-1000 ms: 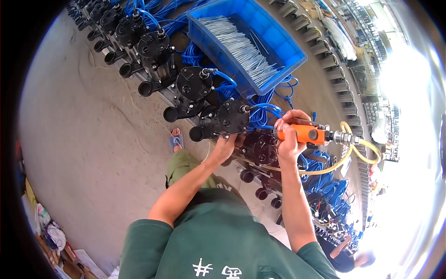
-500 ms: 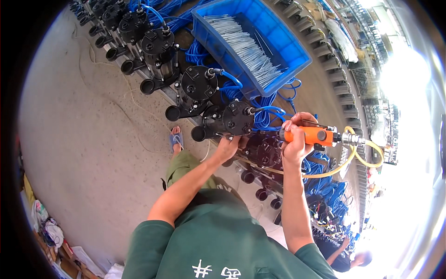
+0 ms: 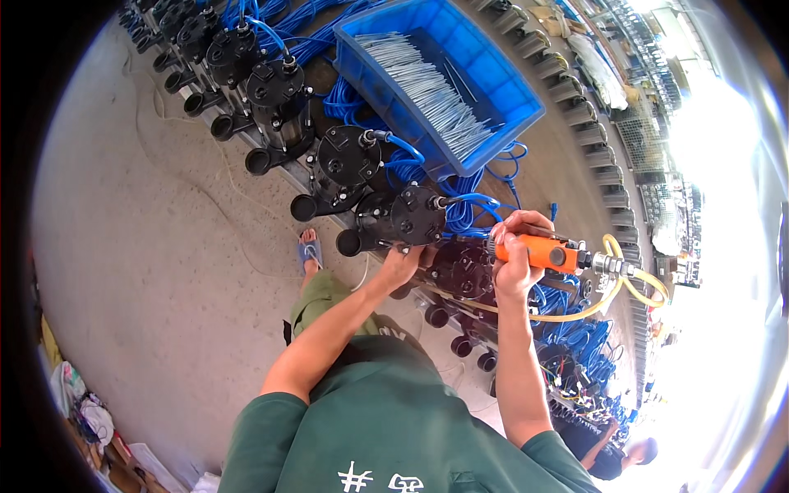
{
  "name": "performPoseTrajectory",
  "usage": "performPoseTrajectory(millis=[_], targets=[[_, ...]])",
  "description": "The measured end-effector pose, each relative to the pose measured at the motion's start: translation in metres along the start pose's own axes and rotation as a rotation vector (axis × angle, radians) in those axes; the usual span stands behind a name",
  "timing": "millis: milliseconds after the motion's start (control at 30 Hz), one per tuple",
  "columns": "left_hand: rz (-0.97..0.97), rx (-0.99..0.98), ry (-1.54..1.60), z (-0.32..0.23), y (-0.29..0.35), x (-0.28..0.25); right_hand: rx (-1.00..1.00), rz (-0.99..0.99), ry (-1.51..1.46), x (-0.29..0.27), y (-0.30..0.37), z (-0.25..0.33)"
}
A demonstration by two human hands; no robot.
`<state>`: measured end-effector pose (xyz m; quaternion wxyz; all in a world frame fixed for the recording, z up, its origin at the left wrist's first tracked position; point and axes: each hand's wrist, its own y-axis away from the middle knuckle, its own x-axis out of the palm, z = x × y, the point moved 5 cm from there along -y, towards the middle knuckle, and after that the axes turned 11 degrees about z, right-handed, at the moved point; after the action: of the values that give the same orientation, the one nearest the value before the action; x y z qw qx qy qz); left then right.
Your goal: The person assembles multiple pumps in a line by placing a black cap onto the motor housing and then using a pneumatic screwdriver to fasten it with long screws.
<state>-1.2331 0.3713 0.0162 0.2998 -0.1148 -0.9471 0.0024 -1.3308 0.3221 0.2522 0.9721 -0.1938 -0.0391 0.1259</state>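
Note:
My right hand (image 3: pixel 516 264) is wrapped round an orange air screwdriver (image 3: pixel 538 253), which lies nearly level with its nose to the left. A yellow hose (image 3: pixel 575 315) loops from the metal coupling at its rear. Just left of it is a black-topped pump (image 3: pixel 417 215) with a blue cable. At the lower edge of this pump, the fingers of my left hand (image 3: pixel 400 267) are closed, their tips partly hidden beneath it. Another dark pump (image 3: pixel 462 271) stands between my hands, partly covered by the tool and right hand.
Similar pumps (image 3: pixel 278 90) stretch in a row to the far left. Beyond them a blue crate (image 3: pixel 509 135) holds many thin metal rods, beside coiled blue cables (image 3: pixel 349 103). Metal cylinders (image 3: pixel 596 131) line the far side. Another person (image 3: pixel 604 452) is at the lower right.
The whole view has shifted slightly. The screwdriver has come a little down and left in my right hand, its rear end tipping lower. My left hand stays at the same pump.

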Motion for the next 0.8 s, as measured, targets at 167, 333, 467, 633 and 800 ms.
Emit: performPoseTrajectory(millis=[167,333,467,633,800], targets=[[-0.059,-0.013,0.032,0.007,0.002,-0.001,0.005,0.037,0.012,0.004,0.001,0.003],[-0.046,-0.064,-0.006,-0.003,0.013,0.000,0.032,-0.010,-0.013,0.004,0.000,0.001],[-0.017,-0.029,-0.064,-0.015,0.011,0.006,0.069,0.001,-0.039,0.000,-0.004,-0.004],[-0.048,-0.037,-0.172,0.007,0.009,-0.004,0.105,0.019,-0.037,0.002,-0.004,-0.006],[-0.049,0.006,-0.319,0.019,0.005,-0.014,0.070,0.001,-0.041,0.011,-0.011,-0.003]])
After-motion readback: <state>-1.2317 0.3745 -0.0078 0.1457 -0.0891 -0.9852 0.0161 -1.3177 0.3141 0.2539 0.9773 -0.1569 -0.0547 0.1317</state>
